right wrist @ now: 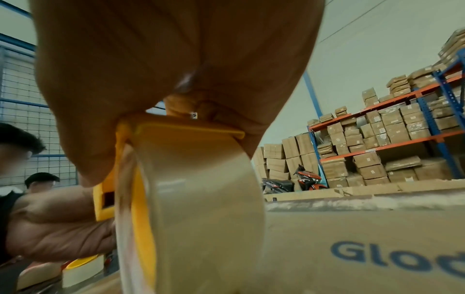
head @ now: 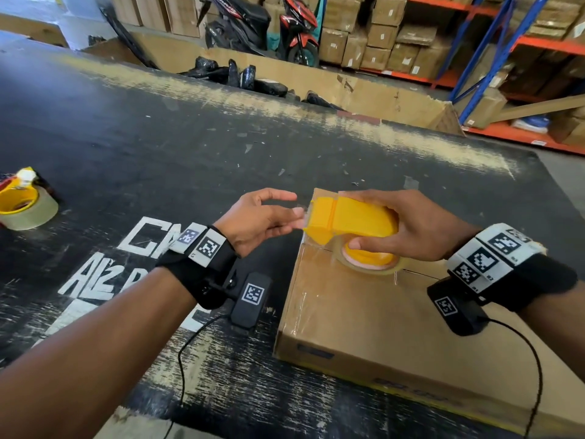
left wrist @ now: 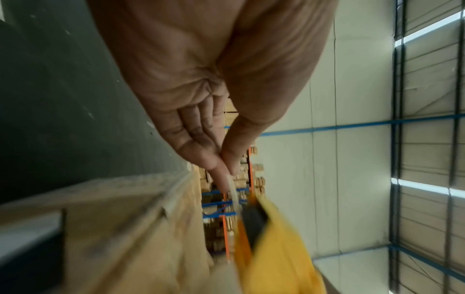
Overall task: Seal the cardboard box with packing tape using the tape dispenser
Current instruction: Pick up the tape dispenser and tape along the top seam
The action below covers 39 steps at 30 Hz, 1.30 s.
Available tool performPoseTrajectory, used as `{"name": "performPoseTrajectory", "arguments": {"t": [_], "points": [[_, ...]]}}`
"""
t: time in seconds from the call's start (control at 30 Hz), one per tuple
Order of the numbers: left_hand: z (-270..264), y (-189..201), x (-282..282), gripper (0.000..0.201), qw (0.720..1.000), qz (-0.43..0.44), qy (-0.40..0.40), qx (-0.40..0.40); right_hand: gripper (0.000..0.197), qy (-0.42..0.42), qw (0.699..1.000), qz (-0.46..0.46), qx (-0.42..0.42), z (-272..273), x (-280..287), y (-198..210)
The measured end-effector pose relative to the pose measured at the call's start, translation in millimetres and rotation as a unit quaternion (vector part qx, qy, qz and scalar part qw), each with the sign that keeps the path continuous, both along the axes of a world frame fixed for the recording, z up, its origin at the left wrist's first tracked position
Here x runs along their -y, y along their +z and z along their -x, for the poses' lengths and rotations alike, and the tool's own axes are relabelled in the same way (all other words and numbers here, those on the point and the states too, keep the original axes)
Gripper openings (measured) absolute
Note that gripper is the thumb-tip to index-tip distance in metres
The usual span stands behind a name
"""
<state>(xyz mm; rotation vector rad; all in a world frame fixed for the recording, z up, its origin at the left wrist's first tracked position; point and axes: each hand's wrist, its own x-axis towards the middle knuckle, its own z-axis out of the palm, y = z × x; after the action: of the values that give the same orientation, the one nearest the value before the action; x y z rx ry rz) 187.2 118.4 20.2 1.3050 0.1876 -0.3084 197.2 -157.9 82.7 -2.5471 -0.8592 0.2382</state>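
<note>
Right hand wraps over the top of the yellow tape dispenser, thumb tucked under against the roll's yellow core, so the tool sits steady just above the cardboard box in the middle right of the head view; I'd say it is held there so the free end can be drawn out. Across the lower right of that view the box lies flat on the black table, a glossy strip of tape already along its left side, which suggests part of the sealing is done. Left hand, at the centre of the frame, reaches to the dispenser's nose with thumb and forefinger closed on the tape end; the left wrist view shows that pinch on a pale strip, though blurred. Clear tape roll fills the right wrist view, and behind it the left hand shows at the lower left. At the far left of the head view a second yellow dispenser rests on the table, cut by the edge. Hidden from me: the cutter teeth, the box's near right corner, and how much seam is still bare. Printing on the box reads only "Glo", then runs out of frame.
</note>
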Motion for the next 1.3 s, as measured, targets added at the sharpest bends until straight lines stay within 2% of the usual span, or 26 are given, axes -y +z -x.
{"name": "performPoseTrajectory", "arguments": {"t": [0.13, 0.37, 0.43, 0.47, 0.5, 0.57, 0.6, 0.67, 0.7, 0.77, 0.87, 0.97, 1.07, 1.13, 1.23, 1.3], "points": [[8, -24, -20, 0.046, 0.999, 0.002, 0.025, -0.027, 0.085, -0.019, 0.997, 0.074, 0.001, 5, 25, 9], [10, -60, -7, 0.048, 0.998, 0.000, 0.011, -0.068, 0.095, -0.018, 0.992, 0.122, -0.009, 5, 20, 12], [11, -66, 3, 0.046, 0.996, -0.061, -0.011, -0.067, 0.095, -0.019, 0.991, 0.131, -0.016, 5, 20, 12], [11, -69, 8, 0.044, 0.989, -0.132, -0.028, -0.053, 0.095, -0.019, 0.991, 0.133, -0.018, 5, 21, 13], [12, -73, 10, 0.044, 0.972, -0.229, -0.050, -0.028, 0.094, -0.021, 0.991, 0.133, -0.019, 5, 21, 13], [15, -77, 9, 0.043, 0.912, -0.402, -0.072, 0.044, 0.092, -0.024, 0.991, 0.128, -0.019, 6, 22, 13], [18, -76, 7, 0.042, 0.896, -0.430, -0.064, 0.090, 0.090, -0.025, 0.992, 0.125, -0.018, 7, 23, 13], [26, -69, 7, 0.048, 0.899, -0.388, -0.073, 0.192, 0.090, -0.028, 0.992, 0.121, -0.019, 8, 24, 11], [29, -64, 10, 0.055, 0.890, -0.374, -0.102, 0.239, 0.091, -0.029, 0.992, 0.118, -0.020, 8, 24, 10], [35, -54, 19, 0.069, 0.837, -0.421, -0.185, 0.296, 0.092, -0.027, 0.993, 0.109, -0.019, 7, 24, 8], [37, -51, 30, 0.076, 0.750, -0.533, -0.262, 0.292, 0.088, -0.010, 0.995, 0.095, -0.010, 10, 24, 8], [38, -50, 32, 0.074, 0.703, -0.597, -0.269, 0.277, 0.080, 0.007, 0.997, 0.078, -0.010, 13, 23, 10], [40, -46, 32, 0.073, 0.687, -0.621, -0.267, 0.265, 0.078, 0.006, 0.997, 0.069, -0.019, 12, 32, 11], [40, -42, 33, 0.073, 0.679, -0.632, -0.274, 0.253, 0.076, 0.010, 0.997, 0.072, -0.017, 17, 57, 15], [40, -37, 34, 0.073, 0.665, -0.647, -0.290, 0.235, 0.067, -0.021, 0.997, 0.075, -0.027, 28, 133, 23], [39, -33, 35, 0.073, 0.653, -0.658, -0.301, 0.221, 0.071, -0.063, 0.994, 0.075, -0.041, 39, 193, 29]]}}
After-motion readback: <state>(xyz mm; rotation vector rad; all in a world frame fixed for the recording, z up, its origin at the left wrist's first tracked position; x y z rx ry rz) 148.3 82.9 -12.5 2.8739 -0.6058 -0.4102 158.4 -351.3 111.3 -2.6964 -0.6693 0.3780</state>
